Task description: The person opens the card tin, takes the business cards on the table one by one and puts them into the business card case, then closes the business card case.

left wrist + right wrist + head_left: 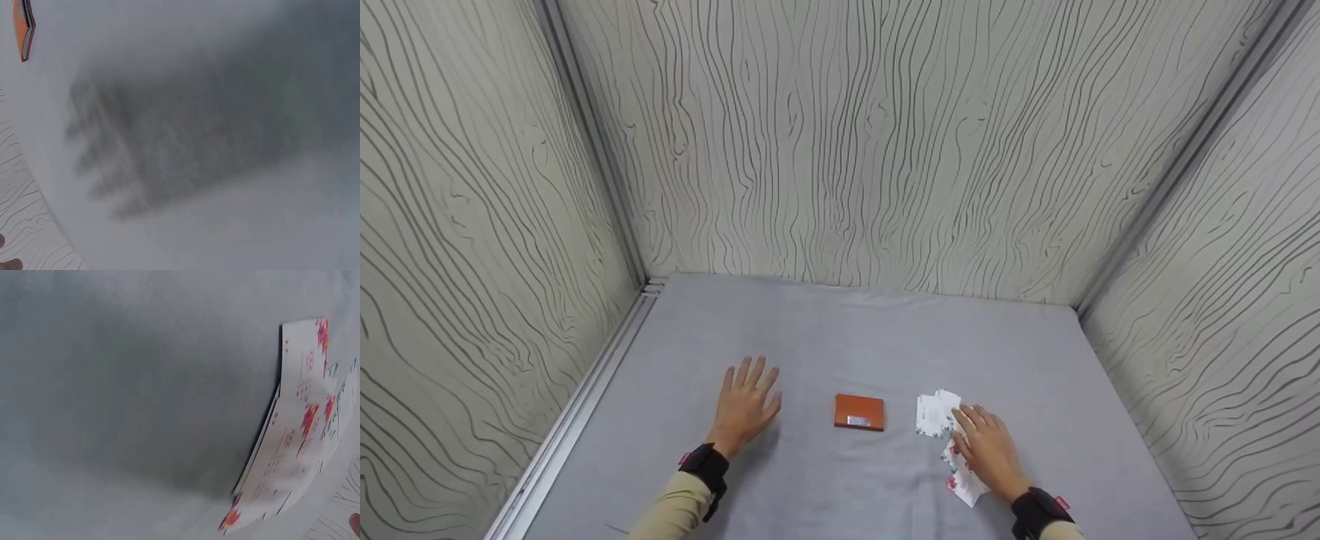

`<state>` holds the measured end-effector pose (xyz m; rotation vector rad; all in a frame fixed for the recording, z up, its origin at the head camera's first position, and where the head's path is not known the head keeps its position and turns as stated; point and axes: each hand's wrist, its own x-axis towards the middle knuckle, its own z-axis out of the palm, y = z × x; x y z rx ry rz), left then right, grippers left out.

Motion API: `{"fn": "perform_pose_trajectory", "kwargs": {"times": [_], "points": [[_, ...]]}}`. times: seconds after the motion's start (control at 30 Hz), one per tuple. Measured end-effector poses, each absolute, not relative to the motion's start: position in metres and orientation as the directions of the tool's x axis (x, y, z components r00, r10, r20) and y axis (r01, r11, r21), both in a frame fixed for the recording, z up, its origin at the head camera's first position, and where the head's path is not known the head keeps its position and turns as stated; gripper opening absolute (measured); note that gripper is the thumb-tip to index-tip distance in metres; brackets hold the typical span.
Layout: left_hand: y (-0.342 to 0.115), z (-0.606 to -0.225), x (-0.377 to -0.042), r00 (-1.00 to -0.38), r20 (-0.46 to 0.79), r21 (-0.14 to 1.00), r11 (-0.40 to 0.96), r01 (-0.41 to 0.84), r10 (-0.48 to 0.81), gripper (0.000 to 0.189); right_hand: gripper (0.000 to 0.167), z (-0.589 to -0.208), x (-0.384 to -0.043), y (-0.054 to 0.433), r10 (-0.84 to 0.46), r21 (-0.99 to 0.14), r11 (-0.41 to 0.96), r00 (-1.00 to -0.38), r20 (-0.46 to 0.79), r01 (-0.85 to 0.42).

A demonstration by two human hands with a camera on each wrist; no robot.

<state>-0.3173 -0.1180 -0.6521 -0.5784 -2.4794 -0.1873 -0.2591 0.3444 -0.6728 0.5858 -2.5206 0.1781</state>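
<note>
My left hand (744,409) hovers over the cloth with its fingers spread and straight, holding nothing; its shadow falls on the cloth in the left wrist view. To its right lies an orange card case (859,412) with a small silver plate on its front edge, apart from both hands. My right hand (988,450) is above a loose spread of white business cards (934,415), fingers extended and partly covering them. In the right wrist view the overlapping cards (278,450) show red and green floral prints. Whether the fingertips touch the cards I cannot tell.
A grey cloth (825,337) with light wrinkles covers the table. Panels with a wood-grain pattern (840,150) stand at the back and on both sides. A metal rail (585,412) runs along the left edge.
</note>
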Motion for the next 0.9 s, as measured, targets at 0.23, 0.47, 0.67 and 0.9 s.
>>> {"fn": "perform_pose_trajectory", "kwargs": {"times": [0.23,0.47,0.67,0.9], "points": [[-0.103,-0.661,-0.315,-0.757,0.538,0.031,0.889,0.456,0.370,0.044,0.039,-0.684,-0.260,0.326,-0.373,-0.007,0.881,-0.701,0.608,-0.474],[-0.087,-0.665,-0.315,-0.746,0.556,0.027,0.888,0.459,0.368,0.042,0.032,-0.689,-0.266,0.301,-0.386,-0.014,0.862,-0.673,0.631,-0.507],[-0.069,-0.670,-0.313,-0.785,0.507,0.079,0.887,0.455,0.357,0.043,0.027,-0.692,-0.274,0.280,-0.435,0.037,0.843,-0.642,0.632,-0.536],[-0.053,-0.682,-0.313,-0.756,0.535,0.066,0.873,0.483,0.377,0.040,0.028,-0.696,-0.277,0.255,-0.463,0.048,0.837,-0.659,0.593,-0.545]]}}
